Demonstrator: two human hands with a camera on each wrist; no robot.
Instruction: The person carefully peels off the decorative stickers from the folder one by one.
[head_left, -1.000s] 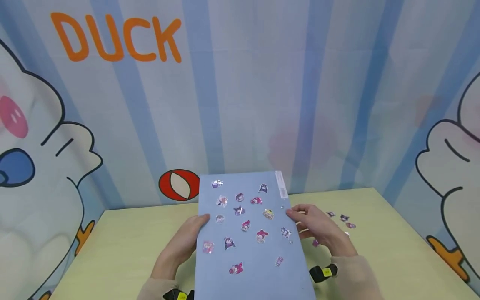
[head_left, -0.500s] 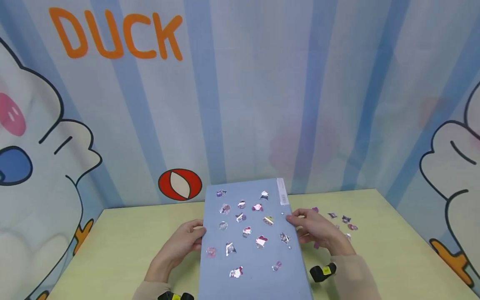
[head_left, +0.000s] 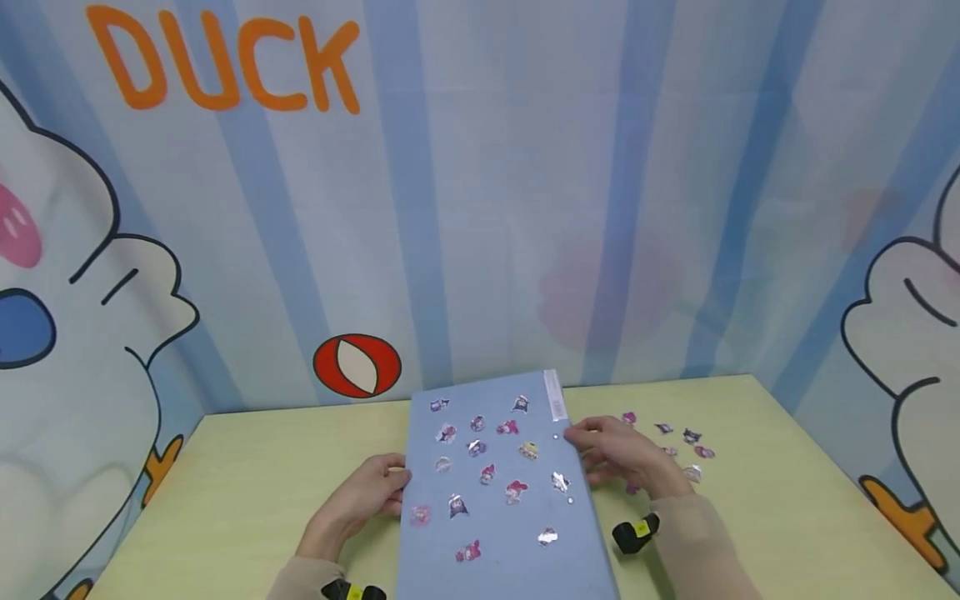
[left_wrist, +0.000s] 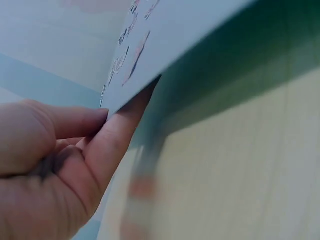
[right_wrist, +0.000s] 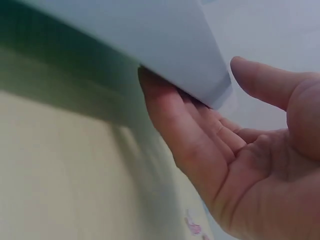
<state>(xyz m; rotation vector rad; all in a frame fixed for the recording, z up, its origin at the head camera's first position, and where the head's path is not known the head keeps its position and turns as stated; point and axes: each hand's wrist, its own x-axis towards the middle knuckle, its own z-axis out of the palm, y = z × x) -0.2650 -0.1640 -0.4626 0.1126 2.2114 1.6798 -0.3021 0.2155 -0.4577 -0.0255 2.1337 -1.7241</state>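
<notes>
A light blue folder dotted with shiny cartoon stickers is held tilted above the table, a barcode label at its top right corner. My left hand pinches its left edge, thumb at the front and fingers behind, as the left wrist view shows. On the opposite edge, my right hand holds the folder with its fingers under the back; in the right wrist view the thumb stands close beside the edge. The folder's bottom runs out of the head view.
Several loose stickers lie on the pale yellow table to the right, beyond the right hand. Behind the table hangs a striped blue cloth backdrop with cartoon ducks. Each wrist wears a black camera band.
The folder's top edge has sunk lower and slants more, its left corner dropping below the right. Both hands have come down slightly with it, and the glare on the stickers has shifted.
</notes>
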